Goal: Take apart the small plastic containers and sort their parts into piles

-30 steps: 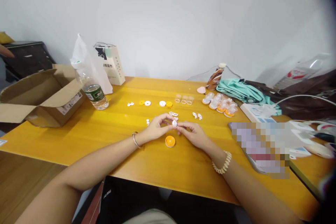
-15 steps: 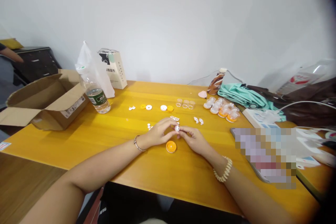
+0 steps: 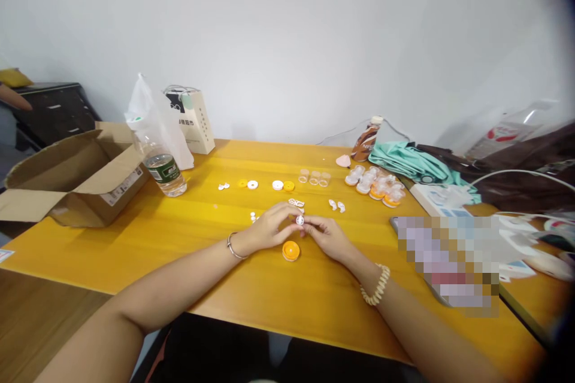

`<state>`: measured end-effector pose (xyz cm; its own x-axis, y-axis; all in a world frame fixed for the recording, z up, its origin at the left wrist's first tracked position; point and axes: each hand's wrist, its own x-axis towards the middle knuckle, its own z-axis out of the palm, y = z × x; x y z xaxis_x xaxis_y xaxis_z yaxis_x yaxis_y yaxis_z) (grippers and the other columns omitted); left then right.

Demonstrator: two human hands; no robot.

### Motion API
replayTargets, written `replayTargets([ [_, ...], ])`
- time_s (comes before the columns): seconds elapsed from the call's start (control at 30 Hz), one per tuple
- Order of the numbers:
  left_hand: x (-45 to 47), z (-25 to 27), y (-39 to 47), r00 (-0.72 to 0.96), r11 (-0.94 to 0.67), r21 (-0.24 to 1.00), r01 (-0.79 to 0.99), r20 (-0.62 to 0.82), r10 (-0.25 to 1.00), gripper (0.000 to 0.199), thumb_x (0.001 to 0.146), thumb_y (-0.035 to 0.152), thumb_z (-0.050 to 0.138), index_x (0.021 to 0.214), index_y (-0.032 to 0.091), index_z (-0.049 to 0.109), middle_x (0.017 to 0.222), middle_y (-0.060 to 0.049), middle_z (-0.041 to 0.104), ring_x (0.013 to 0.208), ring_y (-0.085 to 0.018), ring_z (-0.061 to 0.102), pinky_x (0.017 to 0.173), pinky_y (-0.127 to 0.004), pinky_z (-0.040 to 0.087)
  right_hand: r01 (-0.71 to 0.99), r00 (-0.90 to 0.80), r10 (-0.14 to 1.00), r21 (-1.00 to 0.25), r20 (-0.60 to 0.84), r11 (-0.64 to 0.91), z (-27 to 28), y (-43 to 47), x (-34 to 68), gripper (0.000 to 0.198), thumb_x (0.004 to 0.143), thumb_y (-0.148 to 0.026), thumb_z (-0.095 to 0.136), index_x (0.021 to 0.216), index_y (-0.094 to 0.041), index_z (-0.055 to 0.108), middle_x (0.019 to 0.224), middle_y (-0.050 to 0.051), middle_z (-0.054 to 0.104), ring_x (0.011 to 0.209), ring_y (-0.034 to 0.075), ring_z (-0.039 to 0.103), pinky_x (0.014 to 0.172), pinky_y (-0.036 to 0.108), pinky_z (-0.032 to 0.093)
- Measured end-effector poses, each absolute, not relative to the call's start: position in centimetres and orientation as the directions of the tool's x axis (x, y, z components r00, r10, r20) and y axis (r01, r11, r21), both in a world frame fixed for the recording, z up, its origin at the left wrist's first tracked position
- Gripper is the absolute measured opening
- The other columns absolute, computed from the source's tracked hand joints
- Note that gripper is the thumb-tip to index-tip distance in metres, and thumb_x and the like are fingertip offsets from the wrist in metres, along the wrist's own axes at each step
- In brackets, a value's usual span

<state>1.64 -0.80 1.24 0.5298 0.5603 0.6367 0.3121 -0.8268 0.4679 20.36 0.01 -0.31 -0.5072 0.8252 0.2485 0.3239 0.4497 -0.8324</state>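
Note:
Between the fingertips of both hands is a small round white plastic piece (image 3: 300,220) with cut-out openings. My left hand (image 3: 275,224) pinches it from the left, and my right hand (image 3: 327,234) grips it from the right. Just below them on the table sits an orange round cup-shaped part (image 3: 291,250) with a pale rim underneath. Behind my fingers lies a white openwork piece (image 3: 296,202), partly covered. Small white curved pieces (image 3: 336,206) rest to the right. Tiny white bits (image 3: 253,215) lie left of my left hand.
White discs (image 3: 277,185), yellow discs (image 3: 288,186) and clear cups (image 3: 315,178) stand farther back. Clear-topped orange assemblies (image 3: 375,184) cluster right. A cardboard box (image 3: 112,185) and water bottle (image 3: 166,173) are left; a blurred flat device (image 3: 442,260) lies right. A person's arm (image 3: 15,97) shows far left.
The view has shifted slightly, so everything appears a little to the left. Both hands keep their pinch on the white piece, with hardly any other movement.

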Motion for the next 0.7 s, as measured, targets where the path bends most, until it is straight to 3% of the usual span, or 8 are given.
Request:
replayTargets([
  [0.23, 1.6, 1.2, -1.0, 0.507, -0.809, 0.501, 0.309, 0.633, 0.585, 0.019, 0.083, 0.022, 0.049, 0.101, 0.015, 0.052, 0.098, -0.010, 0.059, 0.096, -0.017, 0.054, 0.087, -0.034, 0.043, 0.327, -0.476, 0.841, -0.836, 0.257, 0.440, 0.1, -0.2, 20.2, 0.020, 0.079, -0.031, 0.050, 0.077, -0.020, 0.067, 0.069, 0.001, 0.066, 0.073, 0.017, 0.060, 0.076, 0.032, 0.046],
  [0.47, 1.2, 1.5, -1.9, 0.471, -0.793, 0.525, 0.308, 0.641, 0.607, 0.020, 0.084, 0.020, 0.048, 0.102, 0.016, 0.052, 0.098, -0.008, 0.060, 0.092, -0.015, 0.056, 0.083, -0.031, 0.046, 0.290, -0.381, 0.896, -0.891, 0.227, 0.349, 1.0, -0.7, 20.0, 0.017, 0.073, -0.033, 0.059, 0.077, -0.019, 0.068, 0.087, 0.004, 0.070, 0.082, 0.019, 0.062, 0.079, 0.033, 0.046],
  [0.7, 0.7, 2.3, -2.5, 0.511, -0.828, 0.385, 0.408, 0.655, 0.557, 0.023, 0.086, 0.023, 0.048, 0.108, 0.016, 0.052, 0.100, -0.008, 0.060, 0.094, -0.015, 0.055, 0.085, -0.032, 0.045, 0.178, -0.310, 0.922, -0.939, 0.231, 0.295, 1.5, -0.7, 20.3, 0.025, 0.070, -0.036, 0.064, 0.086, -0.017, 0.067, 0.089, 0.007, 0.070, 0.081, 0.018, 0.063, 0.080, 0.035, 0.048],
])
